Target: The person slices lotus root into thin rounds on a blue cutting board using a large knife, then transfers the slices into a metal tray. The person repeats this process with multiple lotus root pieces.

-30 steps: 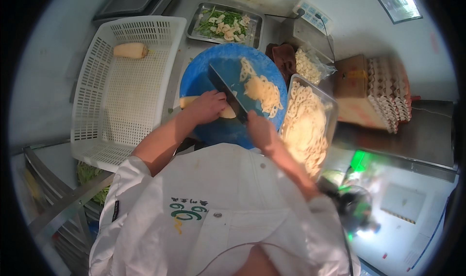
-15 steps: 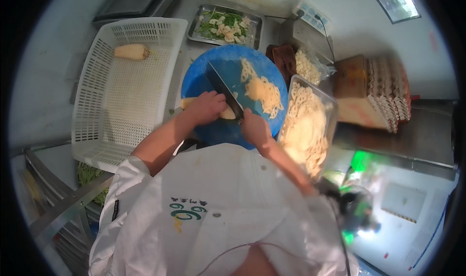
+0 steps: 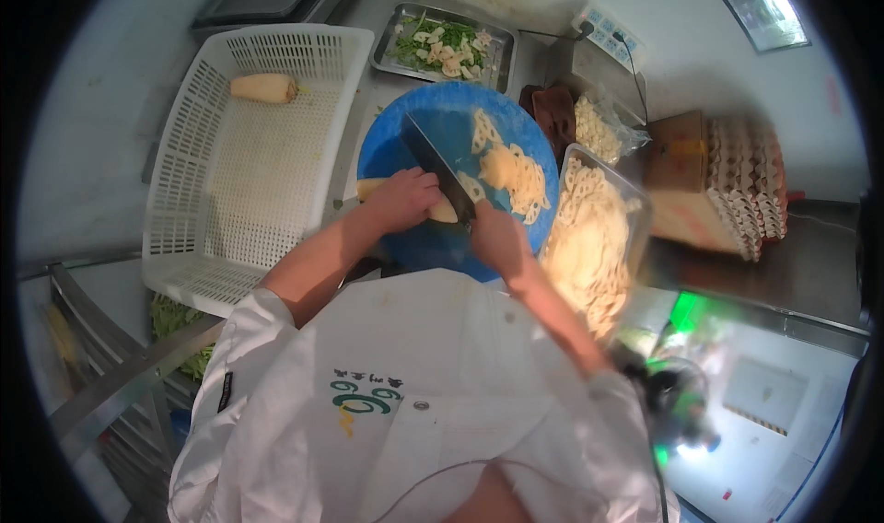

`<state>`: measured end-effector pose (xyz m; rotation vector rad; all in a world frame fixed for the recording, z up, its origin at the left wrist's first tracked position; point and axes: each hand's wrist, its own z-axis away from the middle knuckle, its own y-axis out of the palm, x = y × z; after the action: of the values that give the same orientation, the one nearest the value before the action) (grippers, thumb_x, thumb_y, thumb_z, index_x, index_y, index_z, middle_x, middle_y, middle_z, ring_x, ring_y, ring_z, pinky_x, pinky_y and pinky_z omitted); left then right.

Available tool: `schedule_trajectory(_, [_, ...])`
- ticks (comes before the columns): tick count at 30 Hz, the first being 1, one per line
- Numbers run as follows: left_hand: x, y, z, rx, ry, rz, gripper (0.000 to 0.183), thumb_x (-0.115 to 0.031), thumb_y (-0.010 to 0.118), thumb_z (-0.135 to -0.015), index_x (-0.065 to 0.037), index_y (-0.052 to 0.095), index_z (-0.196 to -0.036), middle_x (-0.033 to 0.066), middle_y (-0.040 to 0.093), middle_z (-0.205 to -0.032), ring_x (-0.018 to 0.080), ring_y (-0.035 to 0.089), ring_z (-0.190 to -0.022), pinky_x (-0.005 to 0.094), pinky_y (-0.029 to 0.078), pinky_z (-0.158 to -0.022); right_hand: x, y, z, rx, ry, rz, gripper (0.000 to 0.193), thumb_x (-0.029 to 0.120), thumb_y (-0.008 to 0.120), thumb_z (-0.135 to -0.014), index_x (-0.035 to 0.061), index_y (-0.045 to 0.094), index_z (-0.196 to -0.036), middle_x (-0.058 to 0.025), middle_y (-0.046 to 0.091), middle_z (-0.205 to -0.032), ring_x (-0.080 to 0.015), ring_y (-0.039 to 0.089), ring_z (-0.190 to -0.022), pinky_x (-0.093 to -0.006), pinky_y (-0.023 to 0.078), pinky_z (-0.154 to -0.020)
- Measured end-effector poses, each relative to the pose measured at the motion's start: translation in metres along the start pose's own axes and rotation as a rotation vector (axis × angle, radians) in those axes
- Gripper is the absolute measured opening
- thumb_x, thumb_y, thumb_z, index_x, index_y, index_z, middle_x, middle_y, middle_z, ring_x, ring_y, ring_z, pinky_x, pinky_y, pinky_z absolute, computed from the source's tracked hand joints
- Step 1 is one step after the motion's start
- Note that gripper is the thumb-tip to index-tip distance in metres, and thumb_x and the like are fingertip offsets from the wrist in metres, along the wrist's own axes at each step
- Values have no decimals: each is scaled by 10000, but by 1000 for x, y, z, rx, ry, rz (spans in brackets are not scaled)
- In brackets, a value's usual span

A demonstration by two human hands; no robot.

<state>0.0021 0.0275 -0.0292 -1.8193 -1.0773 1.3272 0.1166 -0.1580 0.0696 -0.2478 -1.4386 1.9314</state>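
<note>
On a round blue cutting board (image 3: 396, 251), my left hand (image 3: 407, 199) presses down on a peeled lotus root (image 3: 444, 213). Its fingers curl over the root near the cut end. My right hand (image 3: 500, 236) grips the handle of a kitchen knife (image 3: 433, 161), whose broad dark blade stands along the root's cut end and points away to the left. A fresh slice (image 3: 471, 188) rests just right of the blade. Farther right on the board lies a loose pile of lotus root slices (image 3: 520, 180). The knife handle is mostly hidden in my fist.
Left of the board stands a white plastic basket (image 3: 175, 191) with one whole lotus root (image 3: 263, 87). A metal tray (image 3: 502, 58) of greens and pale slices sits behind. On the right are a pan heaped with slices (image 3: 589, 238), a bag (image 3: 597, 132) and stacked egg trays (image 3: 750, 178).
A slice now shows more fully on the blade's right side. Both hands keep their grips, and the whole view has shifted slightly, with things appearing a little farther right.
</note>
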Motion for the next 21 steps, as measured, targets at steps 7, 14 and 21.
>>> schedule_trajectory(7, [-2,0,0,-70,37,6,195,-115,733,-711,-112,620,-870,59,595,-955,289,579,-921,412,493,-786,2,16,8,-16,29,-10,121,117,549,-927,19,557,-997,-257,710,-856,-448,703,-844,-526,554,-750])
schedule_trajectory(14, [6,-4,3,-24,15,27,204,-125,744,-712,-104,628,-879,69,598,-976,299,578,-942,411,491,-806,6,-8,11,-37,-27,-39,136,125,542,-931,14,557,-1006,-258,705,-842,-459,699,-840,-543,549,-757])
schedule_trajectory(21, [7,-6,-1,10,39,-19,186,-128,736,-726,-115,645,-888,57,604,-988,289,580,-944,412,487,-814,3,30,-4,-40,-4,-38,152,130,553,-923,11,580,-1014,-268,707,-857,-456,698,-836,-536,547,-762])
